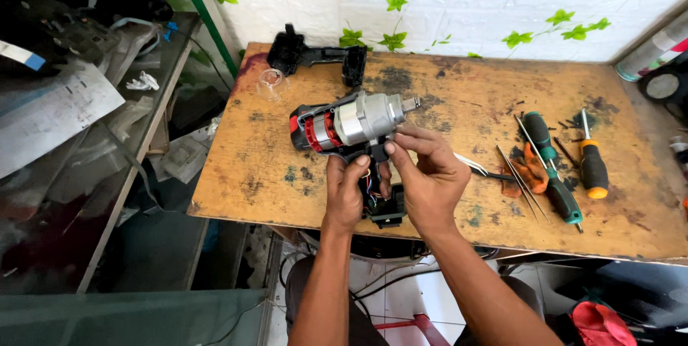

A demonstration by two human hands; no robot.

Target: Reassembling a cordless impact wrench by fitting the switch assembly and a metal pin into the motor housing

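Note:
A half-opened power impact wrench (355,122) lies on the wooden table (444,95), its silver motor housing and red inner part exposed, with one shell half off. My left hand (345,192) grips its black handle from below, where coloured wires show. My right hand (426,174) pinches the trigger area just under the silver housing, fingers closed on the tool. The removed black shell half (315,56) lies at the table's far edge.
A small clear cup (272,82) stands at the far left corner. Right of my hands lie tweezers (479,167), thin rods, a green-handled screwdriver (550,167), an orange-and-black screwdriver (593,163) and an orange rag. A cluttered metal shelf (107,102) stands left.

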